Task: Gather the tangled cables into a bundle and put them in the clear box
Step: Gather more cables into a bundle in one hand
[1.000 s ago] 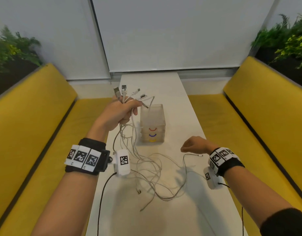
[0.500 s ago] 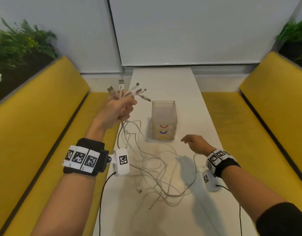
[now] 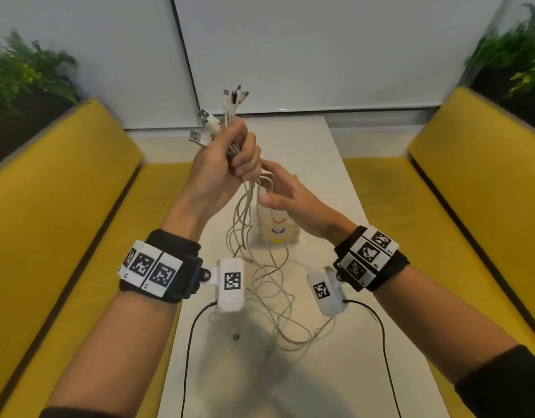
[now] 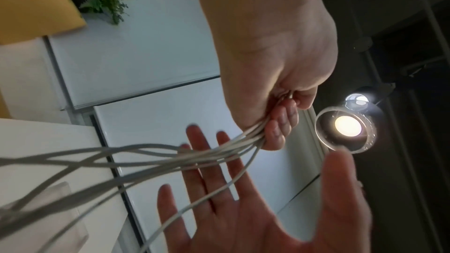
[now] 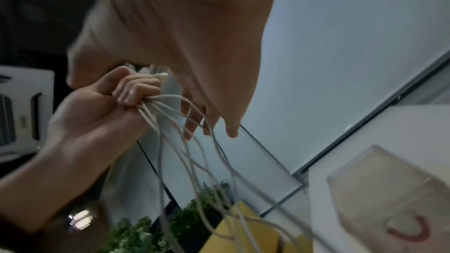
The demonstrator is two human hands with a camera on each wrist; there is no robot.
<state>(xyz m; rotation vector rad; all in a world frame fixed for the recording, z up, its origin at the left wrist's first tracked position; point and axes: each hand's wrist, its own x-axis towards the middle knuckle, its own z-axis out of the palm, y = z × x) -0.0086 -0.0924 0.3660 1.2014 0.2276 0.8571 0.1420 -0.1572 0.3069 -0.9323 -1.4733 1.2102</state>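
Left hand point(image 3: 227, 164) grip closed around white cables point(image 3: 245, 212), plugs at 12 o'clock. Right hand point(image 3: 293, 197) grip open, empty, beside the strands. Clear box point(image 3: 287, 236) on counter point(image 3: 344, 357).

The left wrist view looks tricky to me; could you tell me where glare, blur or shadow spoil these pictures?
Left wrist view: a ceiling lamp flares beside the left hand, and the right hand is smeared. Right wrist view: dim, the clear box soft. Head view: sharp, wide-angle bowed, shadows on the table.
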